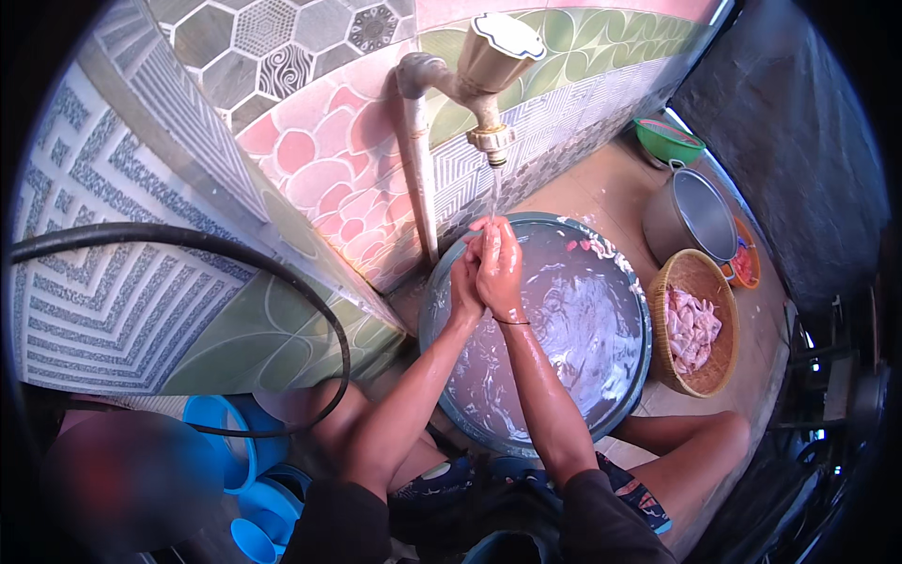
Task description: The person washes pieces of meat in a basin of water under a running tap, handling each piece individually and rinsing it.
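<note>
Water runs from a wall tap (491,137) onto both hands, which are pressed together over the left rim of a large round tub (643,338) of cloudy water. My left hand (466,275) lies against my right hand (499,264), palms and fingers touching; both are wet. Whether anything small is between them is hidden. A thin dark band circles the right wrist. Whitish and pinkish scraps cling to the tub's upper right rim. Right of the tub, a woven basket (726,352) holds pale pink pieces of raw meat (690,328).
A metal pot (697,215), a green plastic basket (668,141) and an orange bowl (755,264) with red contents stand beyond the woven basket. A black hose (310,292) loops at left above blue buckets (236,444). Tiled walls border the tub; a blurred shape is at lower left.
</note>
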A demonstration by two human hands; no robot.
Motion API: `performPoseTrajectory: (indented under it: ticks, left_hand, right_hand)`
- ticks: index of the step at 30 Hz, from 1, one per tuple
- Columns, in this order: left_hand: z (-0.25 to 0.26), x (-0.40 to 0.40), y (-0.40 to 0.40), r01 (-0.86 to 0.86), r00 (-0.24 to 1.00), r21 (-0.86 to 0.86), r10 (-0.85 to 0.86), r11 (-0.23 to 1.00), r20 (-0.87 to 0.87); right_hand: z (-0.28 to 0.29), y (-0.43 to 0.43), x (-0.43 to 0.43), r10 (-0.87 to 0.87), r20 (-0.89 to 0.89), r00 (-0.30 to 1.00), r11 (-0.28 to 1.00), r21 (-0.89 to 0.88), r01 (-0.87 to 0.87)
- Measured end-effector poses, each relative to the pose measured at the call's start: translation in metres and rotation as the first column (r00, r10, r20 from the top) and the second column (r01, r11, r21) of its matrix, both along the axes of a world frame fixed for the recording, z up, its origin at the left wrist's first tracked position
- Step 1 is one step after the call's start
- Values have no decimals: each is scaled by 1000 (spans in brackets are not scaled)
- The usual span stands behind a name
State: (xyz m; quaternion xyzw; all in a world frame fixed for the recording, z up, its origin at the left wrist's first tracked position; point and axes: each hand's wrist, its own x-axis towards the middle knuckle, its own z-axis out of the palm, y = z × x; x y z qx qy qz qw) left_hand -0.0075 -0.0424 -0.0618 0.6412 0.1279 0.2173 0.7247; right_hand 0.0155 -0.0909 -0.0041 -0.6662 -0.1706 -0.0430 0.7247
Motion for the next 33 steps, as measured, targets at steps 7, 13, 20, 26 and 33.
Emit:
performPoseTrajectory:
  ticks: [7, 13, 20, 26, 33]
  left_hand:
    - [16, 0, 7, 108, 994, -18, -108, 994, 6]
    - [55, -1, -3, 113, 972, 648, -219, 753, 85]
    - [64, 5, 28, 249, 963, 827, -219, 504, -157]
    - [53, 4, 33, 328, 938, 705, -305, 629, -164]
    - [31, 12, 41, 390, 906, 709, -383, 588, -181]
  right_hand:
    - [10, 2, 16, 147, -248, 958, 939, 338, -56]
    - [40, -52, 39, 209, -388, 898, 764, 638, 98]
    - [19, -48, 46, 169, -338, 926, 785, 615, 81]
    - [15, -61, 45, 194, -365, 910, 653, 741, 158]
    - [7, -80, 51, 234, -354, 906, 560, 811, 172]
